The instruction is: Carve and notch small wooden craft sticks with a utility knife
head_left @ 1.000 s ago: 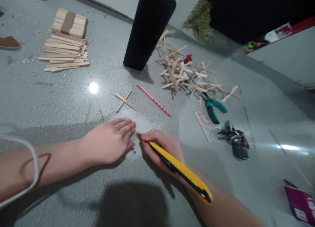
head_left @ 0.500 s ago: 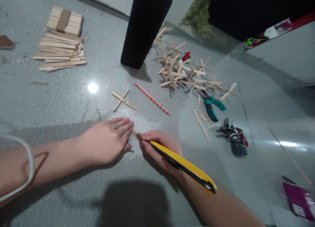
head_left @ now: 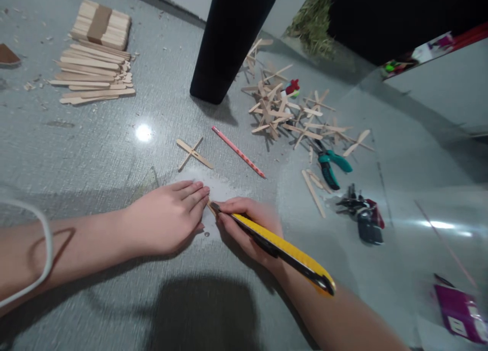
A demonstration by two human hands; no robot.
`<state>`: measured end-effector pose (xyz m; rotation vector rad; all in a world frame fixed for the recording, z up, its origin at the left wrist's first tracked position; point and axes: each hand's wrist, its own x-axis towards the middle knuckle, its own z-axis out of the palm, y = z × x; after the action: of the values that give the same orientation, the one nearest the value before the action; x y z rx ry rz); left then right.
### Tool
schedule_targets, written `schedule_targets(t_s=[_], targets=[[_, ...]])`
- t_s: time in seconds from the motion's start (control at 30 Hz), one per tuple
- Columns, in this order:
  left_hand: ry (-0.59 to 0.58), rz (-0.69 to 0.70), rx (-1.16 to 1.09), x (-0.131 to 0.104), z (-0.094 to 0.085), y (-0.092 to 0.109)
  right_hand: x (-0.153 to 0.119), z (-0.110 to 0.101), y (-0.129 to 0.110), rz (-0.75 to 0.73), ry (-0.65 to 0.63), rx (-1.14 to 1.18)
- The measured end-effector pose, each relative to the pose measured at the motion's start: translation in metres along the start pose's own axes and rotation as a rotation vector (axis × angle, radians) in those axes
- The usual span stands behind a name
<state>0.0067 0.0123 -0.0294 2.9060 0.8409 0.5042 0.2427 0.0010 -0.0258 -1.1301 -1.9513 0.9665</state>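
Note:
My right hand is closed around a yellow utility knife, with its tip pointing left and its handle slanting down to the right. The knife tip rests on the end of a wooden craft stick. My left hand lies over that stick with fingers together, holding it down on the grey surface. Most of the stick is hidden under the left hand. Just beyond the fingers, two craft sticks form a cross, with a slot in one of them. A pink pencil lies to its right.
A banded pack of craft sticks and loose sticks lie far left. A black upright object stands at the back. Right of it are a pile of crossed sticks, teal-handled pliers, keys and a purple packet.
The view has shifted slightly. Both hands stay at almost the same place, and the knife tip is still at the end of the craft stick.

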Motion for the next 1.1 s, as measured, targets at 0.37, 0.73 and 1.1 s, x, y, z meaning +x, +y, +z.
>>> schedule_targets(t_s=[0.37, 0.73, 1.1], targets=[[0.022, -0.010, 0.040, 0.003, -0.001, 0.005, 0.004, 0.003, -0.007, -0.023, -0.020, -0.093], [0.055, -0.008, 0.177, 0.007, 0.002, 0.011, 0.009, -0.001, -0.012, -0.094, -0.079, -0.152], [0.047, -0.006, 0.169, 0.006, 0.002, 0.010, 0.004, -0.004, -0.010, -0.092, -0.092, -0.168]])
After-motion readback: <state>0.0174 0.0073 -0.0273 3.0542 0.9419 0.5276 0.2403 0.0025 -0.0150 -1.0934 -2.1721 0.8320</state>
